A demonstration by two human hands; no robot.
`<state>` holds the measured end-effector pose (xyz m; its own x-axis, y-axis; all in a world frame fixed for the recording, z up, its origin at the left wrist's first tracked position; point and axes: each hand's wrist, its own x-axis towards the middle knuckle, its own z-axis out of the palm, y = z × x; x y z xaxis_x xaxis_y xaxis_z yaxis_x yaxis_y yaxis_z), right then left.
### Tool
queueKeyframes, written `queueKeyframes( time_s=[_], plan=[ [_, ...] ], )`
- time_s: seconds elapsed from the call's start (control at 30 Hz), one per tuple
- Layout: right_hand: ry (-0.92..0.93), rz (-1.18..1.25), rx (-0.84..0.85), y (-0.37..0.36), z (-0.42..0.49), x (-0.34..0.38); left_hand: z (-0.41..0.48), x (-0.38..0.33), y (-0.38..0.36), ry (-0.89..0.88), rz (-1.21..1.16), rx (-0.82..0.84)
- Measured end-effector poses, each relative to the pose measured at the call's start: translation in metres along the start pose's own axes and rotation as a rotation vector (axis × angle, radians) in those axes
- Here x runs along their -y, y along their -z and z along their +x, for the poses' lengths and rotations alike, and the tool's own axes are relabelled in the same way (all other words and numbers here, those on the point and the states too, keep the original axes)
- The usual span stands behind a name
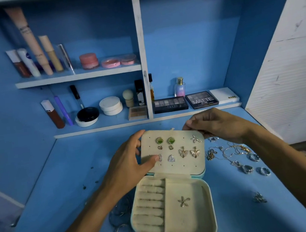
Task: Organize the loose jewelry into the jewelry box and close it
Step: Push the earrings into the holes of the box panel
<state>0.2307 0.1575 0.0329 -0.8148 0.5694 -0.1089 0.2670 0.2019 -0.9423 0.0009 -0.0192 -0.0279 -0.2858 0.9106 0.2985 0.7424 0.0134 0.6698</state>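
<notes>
A pale jewelry box (210, 212) lies open on the blue table. Its cream earring panel (188, 165) stands raised and carries several earrings: green studs, butterflies, triangles, one starfish. My left hand (128, 160) grips the panel's left edge, thumb on its face by a triangle earring. My right hand (216, 125) pinches the panel's top right corner from behind. A lone starfish earring (184, 201) lies in the box's open compartment, beside the ring rolls (151, 205). Loose chains (228, 151) and rings (255, 167) lie on the table to the right.
Bangles (120, 220) lie left of the box under my left forearm. One more loose piece (259, 197) sits right of the box. Shelves behind hold cosmetics, eyeshadow palettes (185, 103) and a perfume bottle (179, 87). A white panel (286, 72) stands at the right.
</notes>
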Motion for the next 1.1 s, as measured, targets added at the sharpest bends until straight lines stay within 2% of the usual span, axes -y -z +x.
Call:
queueKeyframes(
  time_s=[0.3,0.43,0.5,0.73,0.9,1.1],
  plan=[
    [-0.025,-0.232,-0.102,-0.002,0.009,-0.024,0.001,0.003,-0.003,0.080,0.065,0.052],
    [-0.028,-0.322,-0.127,-0.006,0.012,-0.032,-0.008,-0.004,0.000,-0.018,0.186,-0.012],
    [-0.026,-0.336,-0.135,-0.007,0.013,-0.036,-0.013,-0.013,0.002,-0.078,0.175,-0.012],
    [-0.033,-0.342,-0.184,-0.011,0.012,-0.039,-0.026,-0.051,-0.005,-0.282,0.135,0.239],
    [-0.008,-0.349,-0.220,-0.019,0.007,-0.042,-0.031,-0.057,-0.013,-0.313,0.197,0.465],
    [0.000,-0.357,-0.229,-0.020,0.004,-0.042,-0.032,-0.058,-0.011,-0.306,0.232,0.542]
  ],
)
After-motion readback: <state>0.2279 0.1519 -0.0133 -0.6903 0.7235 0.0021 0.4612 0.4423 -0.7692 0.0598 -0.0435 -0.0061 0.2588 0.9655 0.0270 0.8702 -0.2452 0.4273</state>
